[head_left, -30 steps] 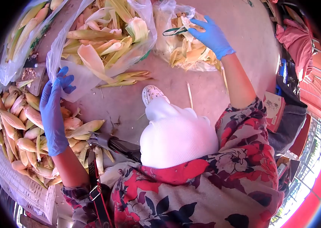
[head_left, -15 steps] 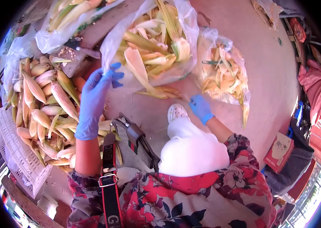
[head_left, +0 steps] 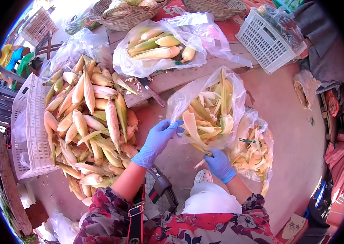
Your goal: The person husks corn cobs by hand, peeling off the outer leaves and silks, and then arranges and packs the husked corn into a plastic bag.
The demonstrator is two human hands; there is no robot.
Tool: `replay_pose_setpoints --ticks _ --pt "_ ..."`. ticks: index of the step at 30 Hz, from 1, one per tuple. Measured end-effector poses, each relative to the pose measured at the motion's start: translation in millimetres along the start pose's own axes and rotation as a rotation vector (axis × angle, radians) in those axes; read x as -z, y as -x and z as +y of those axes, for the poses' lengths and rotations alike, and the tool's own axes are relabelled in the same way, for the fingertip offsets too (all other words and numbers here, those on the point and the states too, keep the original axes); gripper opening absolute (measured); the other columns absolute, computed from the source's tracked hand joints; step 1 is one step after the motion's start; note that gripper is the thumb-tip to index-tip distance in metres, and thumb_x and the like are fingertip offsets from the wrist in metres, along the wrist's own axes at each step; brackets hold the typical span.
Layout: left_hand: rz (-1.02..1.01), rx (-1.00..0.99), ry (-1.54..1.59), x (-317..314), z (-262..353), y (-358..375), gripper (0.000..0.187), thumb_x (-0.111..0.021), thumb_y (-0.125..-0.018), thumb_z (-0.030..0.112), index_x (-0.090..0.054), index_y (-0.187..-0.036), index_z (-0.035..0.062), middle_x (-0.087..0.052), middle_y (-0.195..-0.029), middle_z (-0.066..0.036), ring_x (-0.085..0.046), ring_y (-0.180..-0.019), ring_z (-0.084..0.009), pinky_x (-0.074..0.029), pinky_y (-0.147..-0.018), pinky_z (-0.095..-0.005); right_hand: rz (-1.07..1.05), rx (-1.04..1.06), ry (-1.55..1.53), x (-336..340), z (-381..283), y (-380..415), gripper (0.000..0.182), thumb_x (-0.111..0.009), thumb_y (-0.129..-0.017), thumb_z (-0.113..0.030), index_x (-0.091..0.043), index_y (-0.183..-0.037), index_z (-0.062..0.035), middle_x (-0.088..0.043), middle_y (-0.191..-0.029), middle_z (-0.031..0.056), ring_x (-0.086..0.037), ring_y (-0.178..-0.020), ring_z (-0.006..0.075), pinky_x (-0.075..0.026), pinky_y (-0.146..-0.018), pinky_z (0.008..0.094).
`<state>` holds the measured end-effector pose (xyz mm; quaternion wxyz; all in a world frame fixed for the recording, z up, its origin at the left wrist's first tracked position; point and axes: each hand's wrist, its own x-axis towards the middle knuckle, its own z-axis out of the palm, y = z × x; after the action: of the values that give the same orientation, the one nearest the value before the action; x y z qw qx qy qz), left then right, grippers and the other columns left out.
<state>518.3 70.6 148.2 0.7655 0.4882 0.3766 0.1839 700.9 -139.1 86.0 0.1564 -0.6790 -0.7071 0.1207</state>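
Observation:
My left hand [head_left: 158, 140], in a blue glove, pinches the near left edge of a clear plastic bag [head_left: 180, 95] filled with pale green and yellow corn husks [head_left: 204, 107]. Close to the bag's mouth, my right hand [head_left: 220, 166], also gloved in blue, is closed on a few strips of corn husk [head_left: 198, 147]; its fingertips are partly hidden. Left of my hands lies a big heap of unshucked corn ears [head_left: 86, 126]. Beside the first bag, a second plastic bag [head_left: 250, 118] of husk scraps sits on the floor.
A knife [head_left: 150, 90] lies on the low wooden platform [head_left: 220, 55], near a bag of corn ears [head_left: 159, 42]. White crates stand at the left [head_left: 33, 126] and back right [head_left: 265, 40]. Wicker baskets [head_left: 129, 18] are at the back. A shoulder bag [head_left: 159, 189] hangs at my front.
My view has tilted up, bringing the platform and baskets into sight. My right hand has come from near the floor to the bag's mouth with husk strips. The left still holds the bag.

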Motion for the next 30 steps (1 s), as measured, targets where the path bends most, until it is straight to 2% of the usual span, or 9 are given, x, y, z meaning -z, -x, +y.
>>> replay_pose_setpoints --ticks 4,8,11,13,16,18,21,26,30 --pt "-0.003 -0.044 -0.032 6 11 -6 0.029 -0.052 -0.093 0.026 -0.060 -0.111 0.0057 -0.065 -0.098 -0.003 -0.058 -0.086 -0.0082 -0.043 -0.075 -0.0220 0.504 -0.312 0.205 71 56 19 0.017 -0.059 -0.078 -0.004 -0.062 -0.095 -0.0072 -0.054 -0.094 0.0144 -0.056 -0.080 0.0313 -0.048 -0.070 0.0396" --pt "-0.014 -0.029 -0.020 6 6 -11 0.029 -0.053 -0.092 0.027 -0.061 -0.111 0.0061 -0.065 -0.096 -0.001 -0.058 -0.085 -0.0074 -0.041 -0.076 -0.0211 0.061 -0.694 0.320 28 187 83 0.028 -0.062 -0.075 -0.013 -0.063 -0.103 -0.0112 -0.052 -0.099 0.0178 -0.057 -0.088 0.0339 -0.048 -0.077 0.0431" --pt "-0.048 0.061 -0.014 12 5 -14 0.038 -0.056 -0.090 0.030 -0.054 -0.119 0.0048 -0.063 -0.102 -0.003 -0.056 -0.090 -0.0088 -0.041 -0.082 -0.0242 -0.197 -0.809 0.365 26 185 71 0.031 -0.064 -0.073 -0.019 -0.064 -0.104 -0.0141 -0.051 -0.106 0.0202 -0.056 -0.092 0.0364 -0.047 -0.079 0.0439" --pt "0.185 -0.083 -0.034 19 -4 -19 0.052 -0.059 -0.088 0.032 -0.044 -0.129 0.0037 -0.056 -0.117 -0.007 -0.053 -0.103 -0.0132 -0.041 -0.085 -0.0255 -0.239 -0.972 0.257 52 145 35 0.031 -0.065 -0.072 -0.024 -0.065 -0.103 -0.0183 -0.050 -0.114 0.0213 -0.055 -0.096 0.0376 -0.046 -0.082 0.0443" --pt "0.418 -0.136 0.038 30 20 -22 0.094 -0.065 -0.079 0.046 -0.013 -0.143 0.0003 -0.024 -0.145 -0.017 -0.031 -0.130 -0.0260 -0.036 -0.096 -0.0377 0.013 -0.684 0.433 77 133 1 0.031 -0.065 -0.073 -0.025 -0.064 -0.101 -0.0128 -0.050 -0.114 0.0199 -0.055 -0.097 0.0359 -0.046 -0.081 0.0445" --pt "0.493 -0.141 0.018 59 27 -38 0.104 -0.066 -0.074 0.055 -0.010 -0.143 0.0002 -0.022 -0.145 -0.020 -0.028 -0.131 -0.0272 -0.033 -0.098 -0.0448 0.237 -0.430 0.453 102 109 -34 0.025 -0.063 -0.077 -0.022 -0.063 -0.099 -0.0093 -0.053 -0.112 0.0191 -0.055 -0.097 0.0345 -0.045 -0.083 0.0436" --pt "0.603 -0.304 0.157 66 83 -53 0.085 -0.073 -0.074 0.040 -0.033 -0.131 -0.0074 -0.049 -0.123 -0.017 -0.051 -0.106 -0.0201 -0.043 -0.086 -0.0310 0.461 -0.152 0.384 128 72 -87 0.018 -0.062 -0.080 -0.014 -0.062 -0.096 -0.0065 -0.058 -0.104 0.0161 -0.054 -0.095 0.0323 -0.044 -0.083 0.0415" --pt "0.422 -0.026 0.172 124 93 -116 0.057 -0.068 -0.077 0.043 -0.056 -0.112 -0.0005 -0.059 -0.103 -0.009 -0.054 -0.085 -0.0158 -0.044 -0.072 -0.0277 0.470 0.184 0.238 138 9 -164 0.019 -0.063 -0.079 -0.011 -0.062 -0.097 -0.0063 -0.059 -0.100 0.0130 -0.055 -0.094 0.0307 -0.043 -0.082 0.0401" --pt "0.374 -0.139 -0.113 123 72 -102 0.049 -0.063 -0.081 0.044 -0.060 -0.107 0.0027 -0.058 -0.092 -0.004 -0.052 -0.083 -0.0142 -0.042 -0.076 -0.0264 0.387 0.403 0.079 117 -43 -199 0.020 -0.062 -0.077 -0.009 -0.062 -0.097 -0.0067 -0.059 -0.098 0.0116 -0.055 -0.092 0.0300 -0.043 -0.081 0.0406"
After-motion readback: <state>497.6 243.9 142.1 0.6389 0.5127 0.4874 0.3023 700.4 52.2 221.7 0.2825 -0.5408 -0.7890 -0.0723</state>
